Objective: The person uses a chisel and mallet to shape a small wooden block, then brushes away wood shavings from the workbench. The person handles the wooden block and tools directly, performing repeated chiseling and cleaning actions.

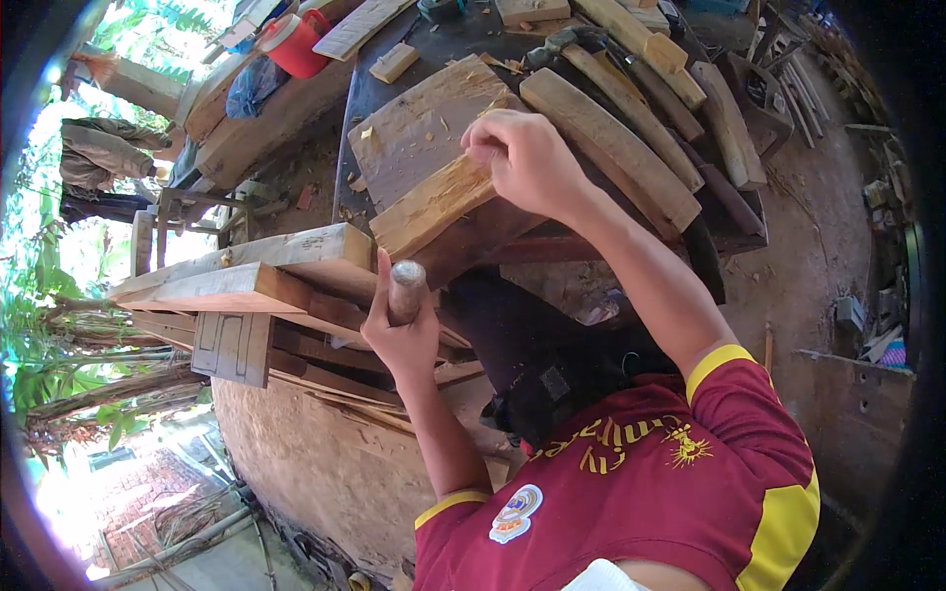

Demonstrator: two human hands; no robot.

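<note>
Outdoors, a dark surface [394, 69] carries planks. The right hand [527, 158] closes its grip on a pale wood block [434, 205] resting on a wide board [419, 133]. The left hand [399, 330] grips a wooden handle [406, 289] just below.

Shirt: short-sleeved sports jersey [641, 492], deep maroon red, smooth shiny fabric.
Sleeve trim: bright yellow band at each cuff, one on the right sleeve [717, 361], one on the left sleeve [448, 506].
Side panel: broad yellow patch running down the right flank below the sleeve.
Chest print: yellow lettering across the front, with a small yellow sun-like emblem beside it on the right.
Badge: round crest on the left chest, white with blue and orange parts.
Collar area: a pale white edge shows at the near rim of the view.
Forearms: bare below the sleeves, no watch, bands or gloves.
Left hand [402, 330]: bare, no rings visible.
Right hand [527, 158]: bare, no rings visible.
</note>
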